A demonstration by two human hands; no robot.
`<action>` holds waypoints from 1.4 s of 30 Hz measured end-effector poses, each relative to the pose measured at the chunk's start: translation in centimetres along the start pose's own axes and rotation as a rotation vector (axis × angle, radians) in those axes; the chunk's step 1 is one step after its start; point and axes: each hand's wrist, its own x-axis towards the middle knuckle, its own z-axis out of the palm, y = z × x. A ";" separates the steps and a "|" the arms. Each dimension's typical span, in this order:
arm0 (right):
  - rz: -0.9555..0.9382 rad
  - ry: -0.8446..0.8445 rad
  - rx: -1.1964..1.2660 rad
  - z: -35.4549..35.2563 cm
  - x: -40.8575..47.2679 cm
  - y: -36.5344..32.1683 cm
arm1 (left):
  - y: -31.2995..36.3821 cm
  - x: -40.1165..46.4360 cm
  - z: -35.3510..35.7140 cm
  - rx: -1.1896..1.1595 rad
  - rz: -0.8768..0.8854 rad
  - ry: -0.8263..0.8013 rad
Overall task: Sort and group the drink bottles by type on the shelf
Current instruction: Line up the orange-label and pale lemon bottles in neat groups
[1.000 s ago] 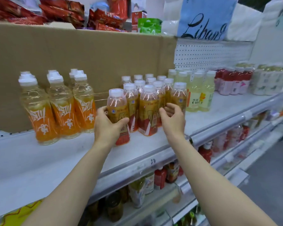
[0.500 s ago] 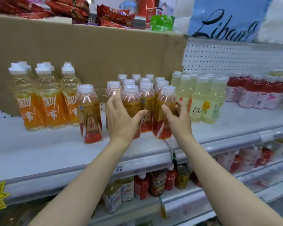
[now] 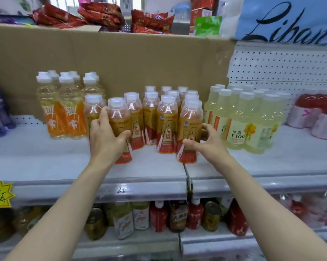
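While both hands work the amber cluster mid-shelf [image 3: 46, 162], left hand [image 3: 107, 143] wraps fingers and thumb round a front amber bottle [image 3: 119, 127]; right hand [image 3: 206, 143] curls round the rightmost front amber bottle [image 3: 190, 132]. Both bottles upright on shelf. Orange bottles [image 3: 64, 110] stand left of cluster, pale yellow bottles [image 3: 243, 119] just right, cardboard [image 3: 121, 59] behind.

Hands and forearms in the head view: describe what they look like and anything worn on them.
Both arms are bare up to the frame's lower edge, with no sleeves in view. The left hand and right hand wear no gloves, and no rings, watch or bracelet show. The fingers are slim; nails are too blurred to judge.
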 end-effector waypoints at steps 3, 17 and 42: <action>0.017 0.081 0.003 -0.8 0.6 0.6 | -1.0 0.5 -1.1 0.027 -0.043 0.026; 0.050 0.316 0.017 -5.0 2.0 4.0 | 7.5 -1.6 6.4 -0.107 0.260 0.062; -0.065 0.562 -0.091 -3.9 0.3 0.5 | 1.5 -1.9 2.9 0.036 0.152 0.141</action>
